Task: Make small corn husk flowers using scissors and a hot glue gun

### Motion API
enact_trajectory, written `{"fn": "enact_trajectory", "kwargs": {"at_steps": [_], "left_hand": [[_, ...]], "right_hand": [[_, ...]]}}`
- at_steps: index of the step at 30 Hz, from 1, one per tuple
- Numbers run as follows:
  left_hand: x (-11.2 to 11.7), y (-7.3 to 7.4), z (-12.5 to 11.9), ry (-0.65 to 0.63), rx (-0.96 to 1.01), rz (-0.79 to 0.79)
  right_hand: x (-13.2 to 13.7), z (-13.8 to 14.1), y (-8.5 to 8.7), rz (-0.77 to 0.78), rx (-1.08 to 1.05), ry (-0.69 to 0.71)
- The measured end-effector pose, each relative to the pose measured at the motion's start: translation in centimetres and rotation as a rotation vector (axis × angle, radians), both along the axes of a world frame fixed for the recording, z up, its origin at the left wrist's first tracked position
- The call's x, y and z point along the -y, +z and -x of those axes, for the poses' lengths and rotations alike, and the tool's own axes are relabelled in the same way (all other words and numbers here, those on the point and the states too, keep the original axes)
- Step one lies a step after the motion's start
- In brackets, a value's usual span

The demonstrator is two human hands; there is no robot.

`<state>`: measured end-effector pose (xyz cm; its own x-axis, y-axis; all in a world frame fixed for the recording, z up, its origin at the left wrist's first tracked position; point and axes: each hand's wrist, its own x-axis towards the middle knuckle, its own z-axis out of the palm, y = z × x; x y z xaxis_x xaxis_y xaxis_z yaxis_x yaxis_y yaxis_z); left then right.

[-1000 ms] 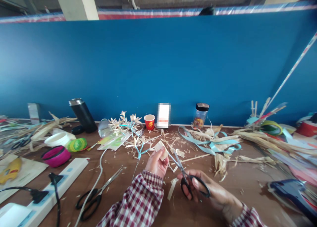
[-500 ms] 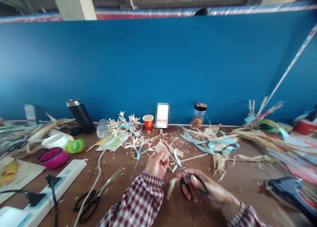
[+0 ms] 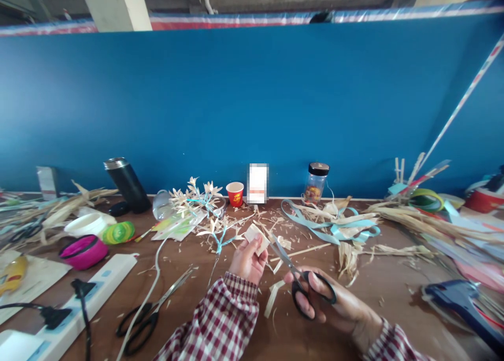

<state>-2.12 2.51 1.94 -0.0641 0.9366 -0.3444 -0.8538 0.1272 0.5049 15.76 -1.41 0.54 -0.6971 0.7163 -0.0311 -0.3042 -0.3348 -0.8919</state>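
Note:
My left hand pinches a small pale piece of corn husk between thumb and fingers, above the middle of the table. Fingers and thumb of my right hand go through the black handles of a pair of scissors. The blades point up and left, with their tips just right of the husk piece. Behind my left hand lies a husk flower with a blue-wrapped stem. A loose pale strip rests on the table between my wrists.
More husk flowers, a red paper cup and a lidded jar stand at the back. Blue ribbon lies behind right. A glue gun is at right; second scissors and a power strip are at left.
The scissors in my right hand have drawn back slightly to the right, away from the husk piece. My left hand has hardly moved.

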Motion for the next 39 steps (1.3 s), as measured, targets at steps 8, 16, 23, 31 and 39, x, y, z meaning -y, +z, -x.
{"fn": "enact_trajectory", "kwargs": {"at_steps": [8,16,23,31,39], "left_hand": [[0.0,-0.1,0.1,0.007,0.0,-0.003],[0.0,0.0,0.1,-0.012,-0.003,-0.03],[-0.1,-0.4,0.1,-0.017,-0.011,-0.051],[-0.2,-0.2,0.4,-0.014,0.005,-0.055],[-0.3,-0.3,0.5,0.01,-0.084,-0.003]], "right_hand": [[0.1,0.1,0.1,-0.022,0.019,-0.039],[0.1,-0.1,0.2,0.001,0.007,-0.048],[0.2,-0.3,0.0,0.018,0.008,-0.064],[0.3,-0.4,0.3,-0.038,0.024,-0.066],[-1.3,-0.7,-0.7,-0.548,0.76,-0.581]]}}
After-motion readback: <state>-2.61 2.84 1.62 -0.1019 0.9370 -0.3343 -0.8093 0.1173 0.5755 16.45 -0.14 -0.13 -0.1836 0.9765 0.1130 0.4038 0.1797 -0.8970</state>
